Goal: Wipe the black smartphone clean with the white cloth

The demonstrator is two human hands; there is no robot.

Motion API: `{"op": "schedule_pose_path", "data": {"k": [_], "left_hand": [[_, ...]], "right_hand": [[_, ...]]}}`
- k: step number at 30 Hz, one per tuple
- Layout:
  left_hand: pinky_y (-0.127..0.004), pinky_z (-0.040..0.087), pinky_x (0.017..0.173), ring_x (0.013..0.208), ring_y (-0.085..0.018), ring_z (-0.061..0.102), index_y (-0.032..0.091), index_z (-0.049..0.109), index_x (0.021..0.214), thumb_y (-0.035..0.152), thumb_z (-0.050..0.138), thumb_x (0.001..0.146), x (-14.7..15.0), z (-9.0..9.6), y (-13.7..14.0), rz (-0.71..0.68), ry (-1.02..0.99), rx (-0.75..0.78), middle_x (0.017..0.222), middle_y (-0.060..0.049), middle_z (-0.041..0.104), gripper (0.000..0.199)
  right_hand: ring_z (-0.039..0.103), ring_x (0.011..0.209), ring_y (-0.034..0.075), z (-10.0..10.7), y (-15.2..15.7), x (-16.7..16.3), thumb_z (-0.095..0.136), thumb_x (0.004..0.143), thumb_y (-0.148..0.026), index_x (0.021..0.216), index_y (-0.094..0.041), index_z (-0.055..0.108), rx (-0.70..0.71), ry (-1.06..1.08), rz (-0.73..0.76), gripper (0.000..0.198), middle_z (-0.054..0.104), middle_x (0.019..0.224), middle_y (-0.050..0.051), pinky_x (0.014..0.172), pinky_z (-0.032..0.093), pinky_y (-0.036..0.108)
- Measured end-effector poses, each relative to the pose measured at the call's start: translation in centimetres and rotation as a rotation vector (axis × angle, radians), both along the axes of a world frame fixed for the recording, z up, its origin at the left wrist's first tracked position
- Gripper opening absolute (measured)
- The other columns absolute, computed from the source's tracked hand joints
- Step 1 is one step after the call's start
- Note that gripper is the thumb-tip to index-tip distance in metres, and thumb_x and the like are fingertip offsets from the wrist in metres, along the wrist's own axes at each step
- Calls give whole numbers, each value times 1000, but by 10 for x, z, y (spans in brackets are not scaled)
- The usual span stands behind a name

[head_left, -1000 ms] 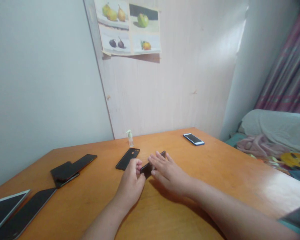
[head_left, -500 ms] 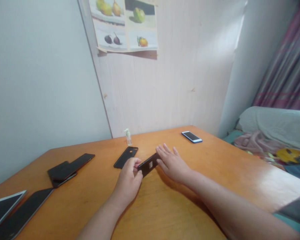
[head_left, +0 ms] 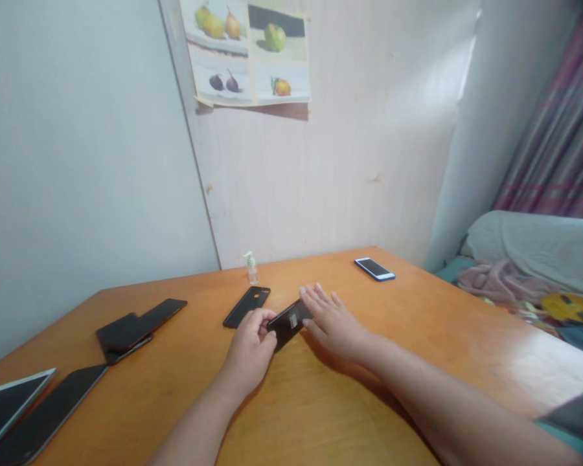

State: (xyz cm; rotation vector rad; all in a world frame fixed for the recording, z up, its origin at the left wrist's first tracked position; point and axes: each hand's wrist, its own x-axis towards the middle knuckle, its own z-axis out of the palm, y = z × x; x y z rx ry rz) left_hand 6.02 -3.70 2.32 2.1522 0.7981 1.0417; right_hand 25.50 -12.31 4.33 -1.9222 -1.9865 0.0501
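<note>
A black smartphone (head_left: 290, 325) is held tilted above the middle of the table, its back with a small pale label turned partly toward me. My left hand (head_left: 252, 343) pinches its near left end between thumb and fingers. At the far right end, my right hand (head_left: 333, 323) touches the phone, fingers stretched out over the edge and thumb lower down. Just behind my left hand lies a black phone case (head_left: 247, 307) with a round hole. Beyond that stands a small clear pump bottle (head_left: 252, 270).
Two dark phones overlap (head_left: 148, 327) on the left of the wooden table (head_left: 291, 414). Nearer me lie a long dark device (head_left: 53, 411) and a white-framed tablet (head_left: 14, 404). A white-faced phone (head_left: 375, 268) lies at the back right. A wall (head_left: 330, 188) rises behind.
The phone has tipped slightly, so more of its back faces me. My right hand has shifted a little left along its upper end. The whole view has moved slightly.
</note>
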Motion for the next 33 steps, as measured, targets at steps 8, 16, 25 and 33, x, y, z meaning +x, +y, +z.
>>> {"op": "schedule_pose_path", "data": {"k": [8,16,25,33], "left_hand": [[-29,46,75,80,-16,56,20,61,97,15,51,76,0,-1,2,-14,-14,-26,90,-2,61,23],[-26,45,68,71,-15,55,19,62,94,16,54,72,1,-5,6,-9,-73,-110,84,-1,62,23],[-24,45,63,67,-14,56,18,62,93,18,56,72,1,-1,4,14,-96,-171,80,0,63,22],[-24,45,64,68,-14,57,18,62,92,17,55,71,-1,0,6,11,-111,-187,79,0,64,22]], "right_hand": [[3,146,27,-2,-5,-11,38,94,-36,153,-19,14,-1,-11,68,67,14,159,7,116,6,55],[3,146,27,-4,-8,-15,42,91,-39,154,-18,8,-28,28,127,74,8,160,8,116,10,53],[4,146,31,-5,0,-1,45,89,-36,153,-14,16,-77,53,-65,73,14,159,12,114,7,59],[6,146,29,-1,-15,-22,49,88,-44,153,-25,17,-107,28,293,75,15,159,4,116,9,55]]}}
